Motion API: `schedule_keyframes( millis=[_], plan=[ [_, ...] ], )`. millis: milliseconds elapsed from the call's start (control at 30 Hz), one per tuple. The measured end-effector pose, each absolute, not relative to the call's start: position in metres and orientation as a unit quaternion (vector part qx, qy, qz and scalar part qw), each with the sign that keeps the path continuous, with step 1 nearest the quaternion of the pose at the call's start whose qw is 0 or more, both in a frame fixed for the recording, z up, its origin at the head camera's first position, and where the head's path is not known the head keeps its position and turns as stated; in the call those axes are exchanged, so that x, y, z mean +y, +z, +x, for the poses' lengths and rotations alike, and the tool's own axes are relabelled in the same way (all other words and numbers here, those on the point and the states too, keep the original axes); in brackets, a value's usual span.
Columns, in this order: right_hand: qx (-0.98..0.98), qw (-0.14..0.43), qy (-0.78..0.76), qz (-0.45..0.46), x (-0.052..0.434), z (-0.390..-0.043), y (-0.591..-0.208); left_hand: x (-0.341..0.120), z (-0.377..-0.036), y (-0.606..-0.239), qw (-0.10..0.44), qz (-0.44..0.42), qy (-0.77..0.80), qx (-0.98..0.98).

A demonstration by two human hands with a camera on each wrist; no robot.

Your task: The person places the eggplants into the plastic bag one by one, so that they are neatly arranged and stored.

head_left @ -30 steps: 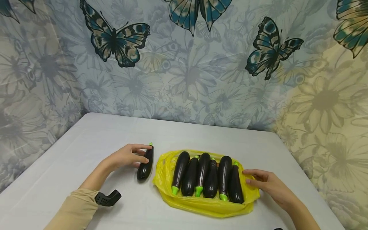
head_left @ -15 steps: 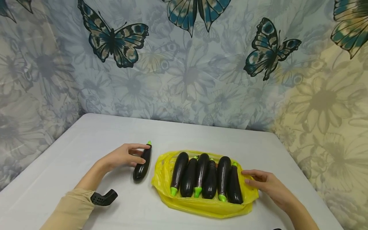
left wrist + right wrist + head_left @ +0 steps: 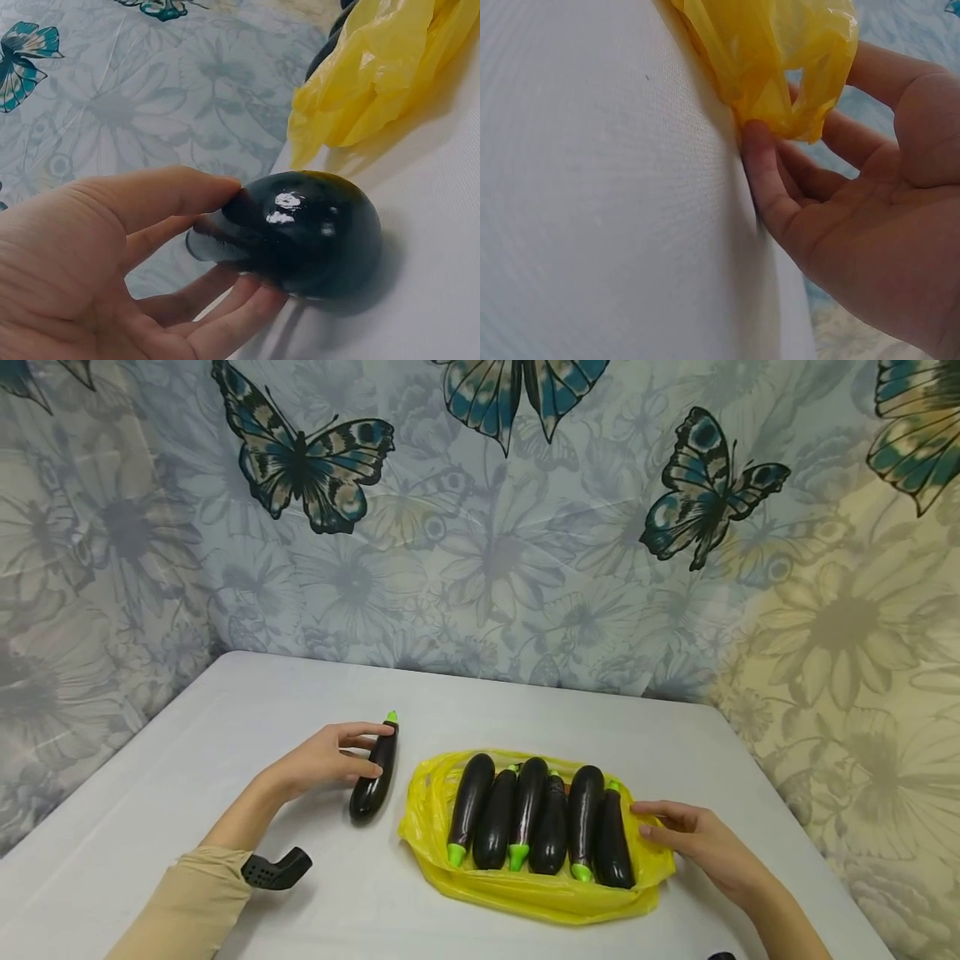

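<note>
My left hand (image 3: 324, 762) holds a glossy dark eggplant (image 3: 370, 795) from its left side, left of the yellow plastic bag (image 3: 547, 900). Its green stem end points away from me. In the left wrist view the thumb lies on one side of the eggplant (image 3: 322, 232) and the fingers reach along the other. Several eggplants (image 3: 587, 810) lie side by side on the bag, stem ends pointing both ways. At the bag's right end, my right hand (image 3: 701, 842) grips the edge between thumb and fingers. The right wrist view shows fingers around the crumpled plastic (image 3: 780, 75).
Everything lies on a white-covered table (image 3: 315, 693). A patterned cloth (image 3: 495, 568) with butterflies and flowers hangs behind it. A black wrist mount (image 3: 277, 869) sticks out from the left sleeve, low over the table.
My left hand and the eggplant in it have moved slightly away from me across the table. The right hand stays at the bag's right end; the other eggplants lie as before.
</note>
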State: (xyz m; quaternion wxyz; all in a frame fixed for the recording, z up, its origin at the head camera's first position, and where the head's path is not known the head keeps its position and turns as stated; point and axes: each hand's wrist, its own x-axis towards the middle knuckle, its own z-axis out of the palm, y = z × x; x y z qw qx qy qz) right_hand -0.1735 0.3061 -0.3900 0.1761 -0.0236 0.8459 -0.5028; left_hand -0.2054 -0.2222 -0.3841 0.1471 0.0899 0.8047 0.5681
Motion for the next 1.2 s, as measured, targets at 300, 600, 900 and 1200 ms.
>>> schedule_keyframes(
  millis=[300,600,900,1200],
  plan=[
    [0.851,0.164,-0.497,-0.029,0.307,-0.176,-0.392,-0.218,-0.204,-0.371,0.127,0.097,0.589,0.792],
    [0.847,0.171,-0.502,-0.033,0.309,-0.177,-0.39,-0.202,-0.198,-0.351,0.132,0.115,0.615,0.769],
    [0.848,0.174,-0.5,-0.034,0.313,-0.174,-0.386,-0.178,-0.188,-0.341,0.153,0.146,0.636,0.742],
    [0.844,0.175,-0.505,-0.039,0.311,-0.175,-0.389,-0.165,-0.181,-0.346,0.19,0.151,0.619,0.747]
  ],
)
